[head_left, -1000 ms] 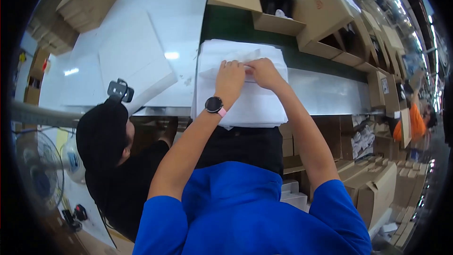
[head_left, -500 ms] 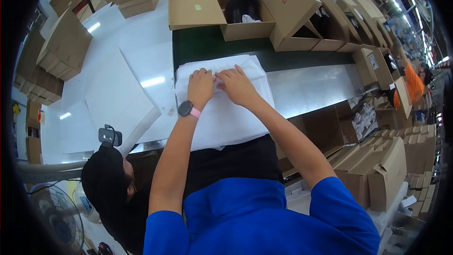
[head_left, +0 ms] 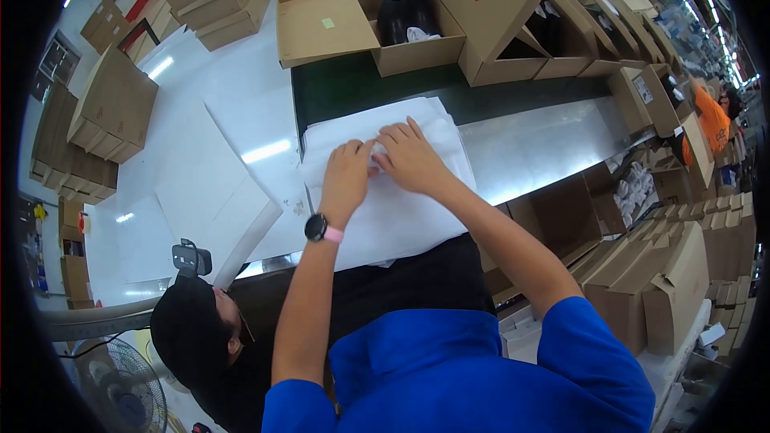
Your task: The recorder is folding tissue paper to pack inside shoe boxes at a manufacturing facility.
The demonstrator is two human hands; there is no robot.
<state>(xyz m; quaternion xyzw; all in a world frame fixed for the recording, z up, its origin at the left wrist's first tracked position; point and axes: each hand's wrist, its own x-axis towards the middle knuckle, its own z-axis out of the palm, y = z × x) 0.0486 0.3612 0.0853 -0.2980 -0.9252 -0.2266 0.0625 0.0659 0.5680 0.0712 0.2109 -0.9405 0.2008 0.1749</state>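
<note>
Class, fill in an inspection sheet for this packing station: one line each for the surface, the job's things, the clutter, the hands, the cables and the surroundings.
Surface: white worktable beside a dark green belt and a metal plate.
Job's things: stack of white tissue paper, lying flat at the table's near edge.
Clutter: open cardboard box holding dark shoes; more open boxes along the belt; white sheets at the left.
Hands: left hand and right hand both rest on the paper, fingers meeting at its top sheet; whether they pinch it is unclear.
Cables: nothing seen.
Surroundings: stacked flat cartons, a fan, a person in a black cap alongside.
</note>
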